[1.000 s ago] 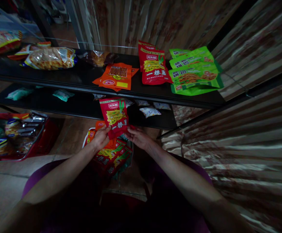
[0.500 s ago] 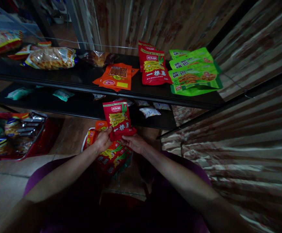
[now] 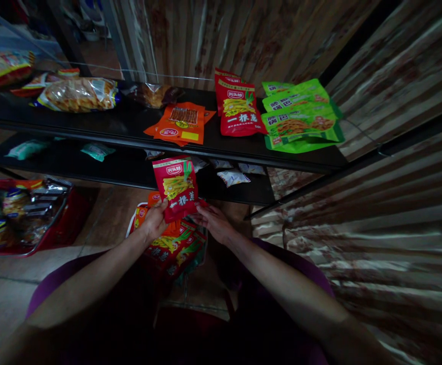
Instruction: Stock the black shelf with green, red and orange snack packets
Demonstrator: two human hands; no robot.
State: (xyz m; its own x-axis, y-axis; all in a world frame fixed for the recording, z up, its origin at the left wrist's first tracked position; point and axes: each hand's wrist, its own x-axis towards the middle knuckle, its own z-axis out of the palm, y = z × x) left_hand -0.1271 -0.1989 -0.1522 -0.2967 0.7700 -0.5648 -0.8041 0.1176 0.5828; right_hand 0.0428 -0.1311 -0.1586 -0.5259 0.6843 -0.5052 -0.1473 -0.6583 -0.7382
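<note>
Down the person's R side & across the back hangs a brown-&-cream patterned curtain (image 3: 358,213), in heavy folds. Nearer, a black upper shelf (image 3: 106,121) runs crosswise, w/ a black lower shelf (image 3: 129,172) under it. L, on the tiled floor (image 3: 0,299), sits a red basket (image 3: 63,223) full of assorted snacks (image 3: 38,208). Smaller white-edged container (image 3: 130,225) btwn the person's knees (image 3: 312,268), w/ loose red pkts (image 3: 178,246) & some orange ones inside.

Upper shelf, R end: green packs (image 3: 302,116), overlapping in a fan. Far'r L, a long clear bag of bread (image 3: 78,95). Just beside the green lot, red packs (image 3: 239,109), one partly over another; next along, orange packs (image 3: 182,123).

Held red pkt (image 3: 177,187), same print as the shelf ones, is up above the container, in front of the lower shelf's edge, printed face to the person. R hand (image 3: 213,223) is at its lower R corner, fingers fairly straight; can't tell from here if they pinch it. L hand (image 3: 156,220) is clamped on the lower L corner, thumb over the front.

Lower shelf: teal pkts (image 3: 98,150) L, small white pkts (image 3: 233,177) R.
</note>
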